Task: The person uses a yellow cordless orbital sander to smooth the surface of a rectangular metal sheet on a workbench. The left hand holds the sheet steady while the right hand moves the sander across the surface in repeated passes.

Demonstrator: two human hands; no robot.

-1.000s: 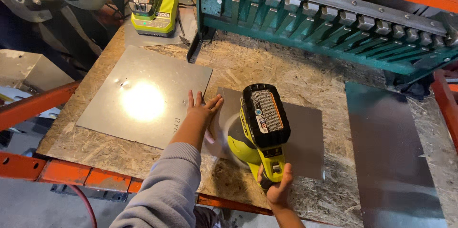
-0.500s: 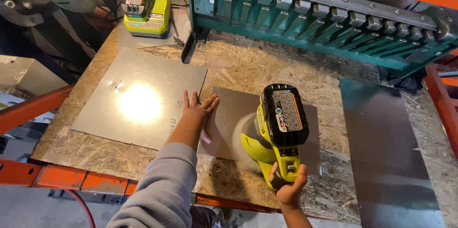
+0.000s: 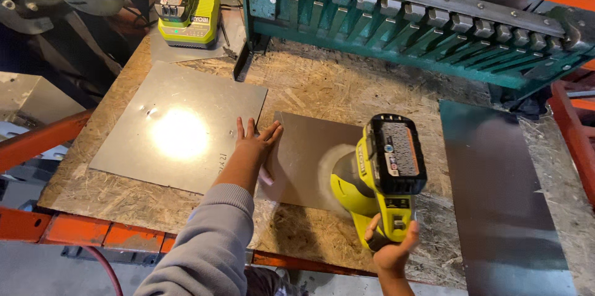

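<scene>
My left hand [image 3: 254, 145] lies flat, fingers spread, on the left edge of a small metal sheet [image 3: 307, 156] on the chipboard bench [image 3: 347, 88]. My right hand [image 3: 392, 249] grips the handle of a yellow-green cordless power tool [image 3: 378, 178] with a black battery on top. The tool's head rests on the right part of the small sheet, where the metal looks hazy. A larger metal sheet [image 3: 176, 125] with a bright glare spot lies just left of my left hand.
A green metal bending machine [image 3: 421, 23] runs along the bench's back. A battery charger with a battery [image 3: 186, 14] stands at the back left. Another long metal sheet [image 3: 502, 190] lies at the right. Orange rack beams [image 3: 80, 234] edge the bench.
The power tool and my right hand have shifted to the right across the small sheet. My left hand stays flat on the sheet's left edge.
</scene>
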